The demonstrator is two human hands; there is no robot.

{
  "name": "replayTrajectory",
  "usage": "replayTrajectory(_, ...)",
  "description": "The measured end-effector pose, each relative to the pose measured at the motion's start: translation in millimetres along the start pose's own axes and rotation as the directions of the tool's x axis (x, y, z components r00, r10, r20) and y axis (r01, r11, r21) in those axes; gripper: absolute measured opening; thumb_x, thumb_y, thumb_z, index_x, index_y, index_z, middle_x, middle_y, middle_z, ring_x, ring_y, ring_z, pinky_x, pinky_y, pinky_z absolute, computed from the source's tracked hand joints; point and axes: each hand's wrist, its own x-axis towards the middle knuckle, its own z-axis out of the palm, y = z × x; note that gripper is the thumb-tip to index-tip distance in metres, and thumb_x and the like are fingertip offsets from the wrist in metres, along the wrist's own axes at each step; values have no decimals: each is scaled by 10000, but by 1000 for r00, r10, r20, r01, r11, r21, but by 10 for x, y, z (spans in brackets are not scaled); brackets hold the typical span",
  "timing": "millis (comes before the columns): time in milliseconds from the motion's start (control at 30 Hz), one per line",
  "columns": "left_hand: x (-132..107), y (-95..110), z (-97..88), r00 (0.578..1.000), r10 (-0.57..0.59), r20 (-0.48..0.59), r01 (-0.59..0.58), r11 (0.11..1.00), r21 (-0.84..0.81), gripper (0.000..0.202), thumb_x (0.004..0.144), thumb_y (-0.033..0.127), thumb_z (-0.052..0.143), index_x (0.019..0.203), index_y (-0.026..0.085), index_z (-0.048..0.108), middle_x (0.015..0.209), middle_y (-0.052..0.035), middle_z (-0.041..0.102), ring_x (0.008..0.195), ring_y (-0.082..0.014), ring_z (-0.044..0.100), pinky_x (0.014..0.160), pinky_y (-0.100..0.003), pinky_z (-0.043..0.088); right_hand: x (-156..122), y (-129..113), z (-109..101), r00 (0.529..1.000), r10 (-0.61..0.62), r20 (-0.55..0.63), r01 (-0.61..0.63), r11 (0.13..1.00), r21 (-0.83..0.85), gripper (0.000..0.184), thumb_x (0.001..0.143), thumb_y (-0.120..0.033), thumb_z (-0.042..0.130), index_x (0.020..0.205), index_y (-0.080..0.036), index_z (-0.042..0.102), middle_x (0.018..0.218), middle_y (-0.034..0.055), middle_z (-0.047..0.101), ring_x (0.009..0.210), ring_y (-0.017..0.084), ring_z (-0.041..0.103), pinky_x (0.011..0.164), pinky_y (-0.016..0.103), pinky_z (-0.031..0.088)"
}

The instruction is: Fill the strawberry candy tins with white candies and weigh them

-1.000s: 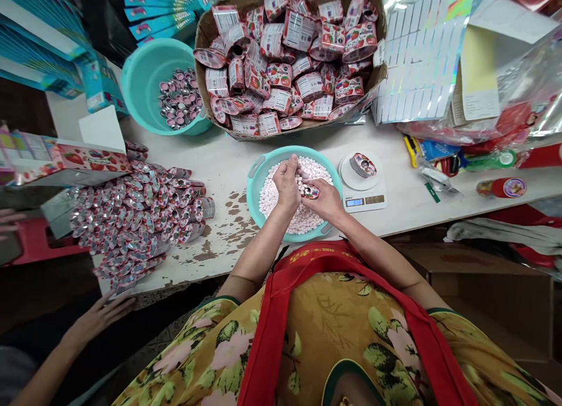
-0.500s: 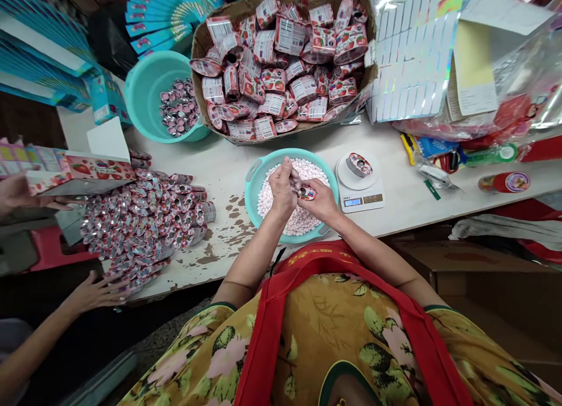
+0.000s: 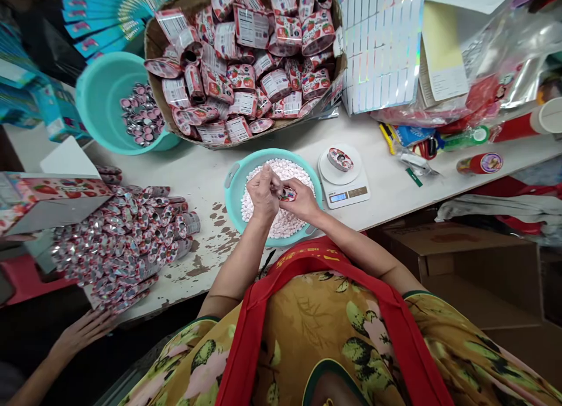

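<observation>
Over a teal basin (image 3: 234,211) of small pale pink candies (image 3: 287,224), my right hand (image 3: 304,202) grips a small strawberry-printed container (image 3: 288,194), its open end turned toward my left hand. My left hand (image 3: 263,194) is closed, fingertips bunched right beside that opening; whatever they hold is hidden. A white digital scale (image 3: 351,195) stands to the right of the basin, with a similar strawberry-printed container (image 3: 341,159) lying on its round plate. The scale's lit display is too small to read.
Behind the basin stands a cardboard box (image 3: 281,125) of printed containers. A teal tub (image 3: 94,125) holds small round lids (image 3: 141,116). Many containers (image 3: 132,236) crowd the table's left, near another person's hand (image 3: 83,335). Label sheets (image 3: 380,48) and a red tube (image 3: 479,163) are rightward.
My view has swung to the right, so things sit further left. My hands stay together over the basin with the container. The other person's upper hand has mostly left view.
</observation>
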Motion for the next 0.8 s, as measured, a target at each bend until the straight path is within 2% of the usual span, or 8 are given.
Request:
replayTrajectory(167, 294, 24, 17, 989, -145, 10, 145, 981, -127, 502, 883, 633, 631, 671, 185, 549, 464, 78, 342, 359, -43, 282, 362, -191, 221, -209, -9, -428, 998, 52, -20, -49, 991, 127, 398, 687, -332, 786, 1060, -212, 713, 1038, 40, 724, 968, 214, 686, 914, 357, 530)
replayTrajectory(300, 599, -298, 232, 967, -173, 185, 151, 980, 128, 498, 870, 646, 634, 692, 182, 599, 476, 55, 415, 370, -56, 339, 385, -199, 243, -583, 141, -1096, 954, 225, -197, -185, 962, 202, 466, 641, -395, 850, 1059, -240, 718, 1025, 31, 753, 928, 217, 719, 897, 371, 568)
replayTrajectory(400, 701, -644, 559, 895, -113, 432, -104, 889, 447, 350, 850, 475, 728, 677, 189, 626, 541, 18, 533, 502, -113, 526, 508, -210, 362, -784, 358, -1560, 823, 297, -484, -225, 953, 203, 516, 607, -406, 871, 1069, -236, 716, 1049, 47, 755, 954, 233, 722, 947, 425, 570)
replayTrajectory(467, 704, -814, 797, 802, -123, 584, -332, 721, 608, 173, 802, 259, 778, 708, 201, 646, 572, 12, 573, 603, -155, 595, 606, -232, 395, -818, 495, -1769, 729, 315, -608, -243, 949, 200, 550, 593, -421, 873, 1079, -217, 716, 1059, 61, 752, 961, 242, 719, 965, 461, 567)
replayTrajectory(533, 688, -902, 985, 720, -191, 667, -502, 520, 691, 143, 783, 106, 743, 728, 195, 646, 570, 5, 569, 617, -170, 596, 635, -246, 369, -753, 599, -1870, 677, 320, -663, -258, 947, 194, 571, 578, -424, 873, 1079, -198, 719, 1064, 75, 750, 961, 245, 717, 969, 470, 566)
replayTrajectory(600, 685, -908, 1070, 683, -225, 695, -607, 354, 712, 130, 820, 67, 682, 763, 181, 655, 586, -4, 563, 595, -158, 572, 616, -249, 318, -595, 673, -1863, 663, 317, -678, -264, 947, 185, 578, 566, -416, 872, 1074, -186, 721, 1057, 85, 750, 963, 248, 715, 965, 458, 570)
replayTrajectory(700, 716, -731, 902, 717, -165, 678, -642, 222, 733, 145, 925, 105, 560, 868, 165, 679, 667, -27, 588, 581, -137, 538, 586, -257, 251, -258, 778, -1696, 691, 302, -656, -250, 952, 175, 576, 567, -424, 859, 1068, -178, 713, 1031, 90, 751, 959, 247, 713, 963, 439, 569)
replayTrajectory(800, 713, -291, 337, 848, 0, 531, -527, 117, 842, 221, 991, 232, 494, 902, 170, 687, 720, -64, 619, 575, -149, 510, 582, -266, 232, 30, 897, -1478, 765, 273, -583, -245, 961, 128, 580, 598, -461, 821, 1086, -173, 695, 1050, 101, 747, 958, 238, 706, 957, 427, 566)
